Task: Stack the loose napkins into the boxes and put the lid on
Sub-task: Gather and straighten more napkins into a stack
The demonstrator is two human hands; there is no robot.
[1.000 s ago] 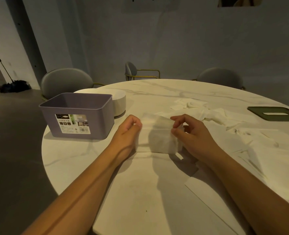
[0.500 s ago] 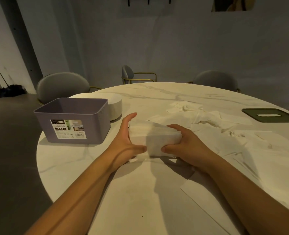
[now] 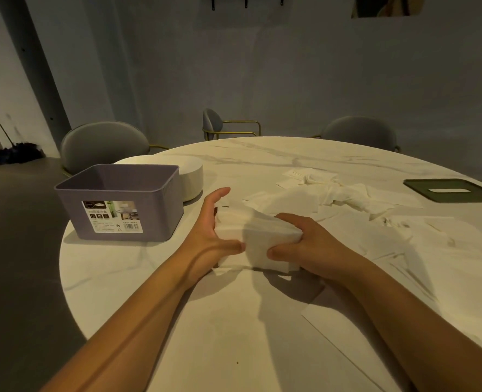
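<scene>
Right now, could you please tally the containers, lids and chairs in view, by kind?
Purple box: 1
White round container: 1
Green lid: 1
Chairs: 3
Total: 6

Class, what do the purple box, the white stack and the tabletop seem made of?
Purple rectangular box: matt plastic, probably; smooth, uniform walls. White napkin stack: soft tissue paper; layered edges. Round white tabletop: marble-look, grey veins; possibly stone.
</scene>
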